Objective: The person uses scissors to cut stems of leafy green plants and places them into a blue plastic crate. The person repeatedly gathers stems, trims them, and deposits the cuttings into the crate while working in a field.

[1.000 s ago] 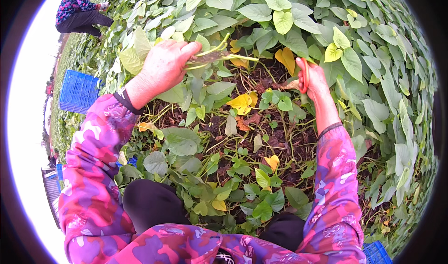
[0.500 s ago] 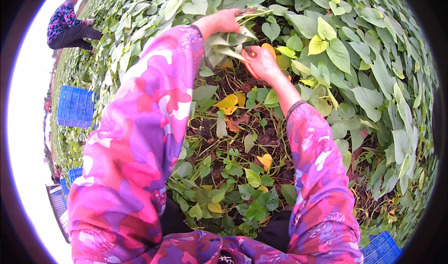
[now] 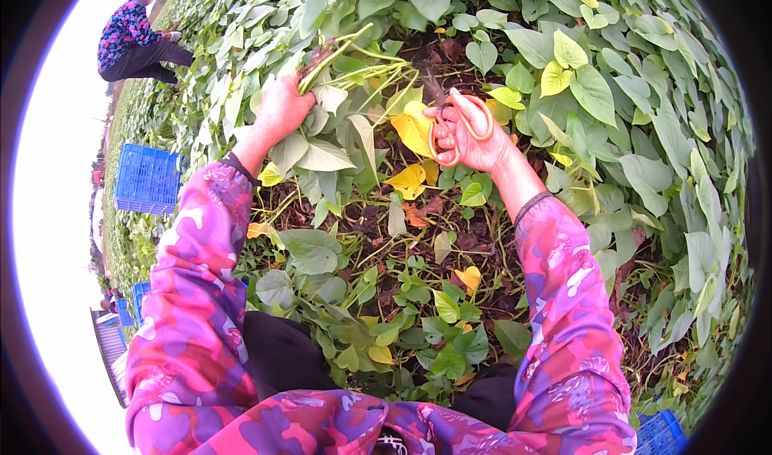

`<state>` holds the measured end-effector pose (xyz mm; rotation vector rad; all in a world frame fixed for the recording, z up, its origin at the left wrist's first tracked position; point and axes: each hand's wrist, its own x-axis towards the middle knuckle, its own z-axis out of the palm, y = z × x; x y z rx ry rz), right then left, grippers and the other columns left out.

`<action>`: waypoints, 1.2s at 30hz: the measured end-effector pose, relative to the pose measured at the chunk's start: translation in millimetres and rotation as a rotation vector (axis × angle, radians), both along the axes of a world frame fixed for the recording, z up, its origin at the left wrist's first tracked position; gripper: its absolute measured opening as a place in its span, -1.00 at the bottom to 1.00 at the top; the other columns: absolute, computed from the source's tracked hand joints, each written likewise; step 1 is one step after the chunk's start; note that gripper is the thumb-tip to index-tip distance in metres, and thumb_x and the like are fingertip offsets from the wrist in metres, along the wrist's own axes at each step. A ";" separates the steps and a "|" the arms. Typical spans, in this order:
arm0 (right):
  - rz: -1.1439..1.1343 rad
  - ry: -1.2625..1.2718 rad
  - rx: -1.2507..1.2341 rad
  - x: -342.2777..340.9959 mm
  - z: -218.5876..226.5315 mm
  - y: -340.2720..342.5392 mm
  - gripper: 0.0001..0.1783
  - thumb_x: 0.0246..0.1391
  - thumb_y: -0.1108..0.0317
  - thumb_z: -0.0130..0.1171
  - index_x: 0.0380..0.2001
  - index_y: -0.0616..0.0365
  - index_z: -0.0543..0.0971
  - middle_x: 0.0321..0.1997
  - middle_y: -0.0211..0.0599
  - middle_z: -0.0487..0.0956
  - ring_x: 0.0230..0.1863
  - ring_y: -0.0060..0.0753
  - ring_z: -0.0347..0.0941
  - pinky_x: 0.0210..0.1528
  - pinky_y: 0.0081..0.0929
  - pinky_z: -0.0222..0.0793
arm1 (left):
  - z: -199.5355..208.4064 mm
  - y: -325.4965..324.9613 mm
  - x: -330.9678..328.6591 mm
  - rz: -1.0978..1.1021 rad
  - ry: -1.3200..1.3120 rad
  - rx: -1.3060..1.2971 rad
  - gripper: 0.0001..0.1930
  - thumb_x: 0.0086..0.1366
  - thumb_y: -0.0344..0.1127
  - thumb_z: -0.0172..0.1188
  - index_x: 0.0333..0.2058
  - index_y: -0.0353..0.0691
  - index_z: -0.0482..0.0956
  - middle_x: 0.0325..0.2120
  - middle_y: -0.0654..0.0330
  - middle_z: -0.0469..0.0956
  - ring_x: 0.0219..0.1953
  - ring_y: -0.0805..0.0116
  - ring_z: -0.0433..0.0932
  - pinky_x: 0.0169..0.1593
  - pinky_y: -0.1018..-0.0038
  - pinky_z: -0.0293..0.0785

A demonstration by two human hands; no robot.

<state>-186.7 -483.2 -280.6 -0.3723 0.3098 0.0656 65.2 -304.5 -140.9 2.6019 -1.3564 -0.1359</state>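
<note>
My left hand [image 3: 283,111] is closed round a bunch of leafy vine stems [image 3: 354,67]. Their pale cut ends point up and to the right, while the heart-shaped leaves hang below the fist. In my right hand [image 3: 480,143] is a pair of scissors [image 3: 445,143] with orange loop handles. Fingers and thumb pass through the loops, and the dark blades point up toward the stem ends, apart from them. Yellow leaves [image 3: 410,180] lie just below and between the two hands, over brown soil and cut stalks.
Dense green vines [image 3: 643,133] spread ahead and to the right. Blue crates [image 3: 149,178] stand at the left, and another blue crate [image 3: 661,432] sits at the lower right. A person [image 3: 137,37] in a flowered top bends over the plants at the far left.
My left hand has moved left and nearer with the bunch of stems. My right hand has turned and shifted slightly right and down, so the scissors' orange loops now show plainly.
</note>
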 end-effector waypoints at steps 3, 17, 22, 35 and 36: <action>0.020 -0.075 0.107 13.8 -3.2 10.2 -0.31 0.21 -0.26 -0.03 -0.01 0.22 0.44 -0.55 -0.48 0.37 -0.55 -0.56 0.29 -0.45 -0.52 0.22 | -6.5 17.1 -15.1 -0.042 -0.034 -0.095 -0.65 0.10 -0.38 0.14 -0.09 -0.22 0.55 -0.35 -0.09 0.61 -0.25 -0.05 0.60 -0.14 0.19 0.49; -0.081 -0.043 -0.522 24.1 10.8 54.2 -0.47 0.21 -0.08 0.11 -0.12 0.25 0.43 -0.66 -0.43 0.31 -0.70 -0.54 0.27 -0.65 -0.59 0.22 | 24.0 109.2 -63.0 -0.357 -0.036 0.019 -0.49 0.02 -0.54 0.15 0.04 -0.21 0.44 0.00 0.01 0.51 -0.08 0.05 0.57 -0.08 0.34 0.55; -0.086 0.005 -0.769 2.1 30.9 85.9 -0.59 0.24 0.07 0.11 -0.03 0.15 0.44 -0.63 -0.52 0.36 -0.74 -0.64 0.35 -0.69 -0.66 0.34 | 122.8 140.3 -116.6 0.019 0.454 -0.425 -0.52 0.18 -0.54 0.07 0.13 -0.23 0.45 -0.08 0.22 0.59 -0.25 0.66 0.53 -0.22 0.64 0.45; -0.195 -0.058 -0.733 -19.9 53.6 119.9 -0.61 0.23 0.13 0.13 -0.03 0.18 0.41 -0.60 -0.52 0.36 -0.73 -0.68 0.31 -0.69 -0.66 0.34 | -58.4 75.2 -115.1 0.049 0.908 -0.224 -0.55 0.01 -0.49 0.37 -0.06 -0.23 0.53 -0.28 0.31 0.58 -0.25 0.49 0.51 -0.11 0.49 0.46; -0.181 -0.052 -0.728 -22.8 56.3 119.4 -0.61 0.23 0.13 0.13 -0.05 0.19 0.41 -0.61 -0.51 0.36 -0.73 -0.68 0.31 -0.70 -0.66 0.32 | -59.0 73.5 -114.4 0.120 0.956 -0.203 -0.52 0.00 -0.47 0.41 -0.04 -0.24 0.54 -0.21 0.28 0.61 -0.20 0.51 0.53 -0.10 0.51 0.48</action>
